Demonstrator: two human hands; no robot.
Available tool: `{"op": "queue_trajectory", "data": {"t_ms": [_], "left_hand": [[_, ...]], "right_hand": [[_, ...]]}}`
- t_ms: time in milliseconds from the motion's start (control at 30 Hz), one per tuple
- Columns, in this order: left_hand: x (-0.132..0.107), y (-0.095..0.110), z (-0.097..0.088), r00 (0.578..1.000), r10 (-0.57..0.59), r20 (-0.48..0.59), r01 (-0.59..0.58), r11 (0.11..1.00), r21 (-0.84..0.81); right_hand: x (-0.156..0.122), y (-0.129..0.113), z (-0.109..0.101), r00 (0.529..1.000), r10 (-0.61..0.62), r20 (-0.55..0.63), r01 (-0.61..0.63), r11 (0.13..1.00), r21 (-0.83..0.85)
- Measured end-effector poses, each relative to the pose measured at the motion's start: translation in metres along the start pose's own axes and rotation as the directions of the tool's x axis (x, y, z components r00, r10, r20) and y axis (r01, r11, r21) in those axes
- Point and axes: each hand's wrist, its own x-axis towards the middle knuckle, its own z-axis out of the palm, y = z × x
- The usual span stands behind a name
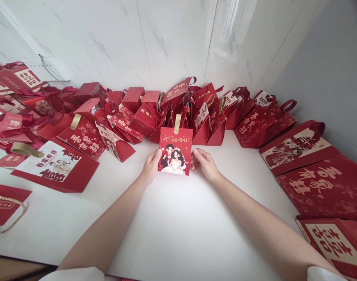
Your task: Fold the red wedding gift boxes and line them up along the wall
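A small red gift box (175,151) stands on the white table with its front facing me. It bears a cartoon bride and groom, gold lettering and a gold ribbon loop (177,123) on top. My left hand (151,166) grips its left edge, thumb at the front and the other fingers partly hidden. At the right edge, my right hand (206,163) is loosely curled with its fingers a little apart, and nothing shows in it. Directly behind the box stand more red gift boxes (201,124) with ribbon handles.
Red gift boxes (79,134) crowd the table (172,226) along the tiled wall (172,43). A white-fronted box (57,164) lies at left, near a red bag (7,203) with a rope handle. Larger red boxes (327,183) line the right side.
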Motion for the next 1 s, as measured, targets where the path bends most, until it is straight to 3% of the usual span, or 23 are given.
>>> {"op": "queue_trajectory", "data": {"t_ms": [100, 200, 267, 400, 667, 833, 1000], "left_hand": [[0.001, 0.0, -0.002, 0.999, -0.034, 0.007, 0.034, 0.998, -0.046], [0.001, -0.001, -0.003, 0.999, -0.045, 0.011, 0.045, 0.997, -0.063], [0.001, -0.001, -0.003, 0.999, -0.045, 0.018, 0.046, 0.997, -0.056], [-0.002, 0.002, -0.004, 0.995, -0.026, 0.092, 0.027, 1.0, -0.003], [-0.006, 0.0, -0.011, 0.966, -0.014, 0.257, -0.002, 0.998, 0.061], [-0.006, 0.0, -0.008, 0.979, 0.01, 0.201, -0.034, 0.993, 0.114], [-0.007, 0.002, -0.001, 0.974, 0.214, 0.076, -0.227, 0.936, 0.268]], "right_hand": [[0.0, 0.002, 0.0, 0.994, -0.071, -0.077, 0.065, 0.994, -0.087], [0.0, 0.005, 0.001, 0.991, -0.133, -0.024, 0.122, 0.957, -0.263], [0.0, 0.007, 0.001, 0.994, -0.113, 0.006, 0.109, 0.935, -0.336], [0.001, 0.01, 0.002, 1.0, -0.015, -0.021, 0.009, 0.96, -0.278], [0.001, 0.012, -0.001, 1.0, -0.012, -0.004, 0.011, 0.976, -0.219], [0.002, 0.009, -0.003, 1.0, -0.012, 0.002, 0.012, 0.992, -0.128], [0.002, 0.007, -0.003, 1.0, -0.02, -0.019, 0.017, 0.989, -0.147]]}}
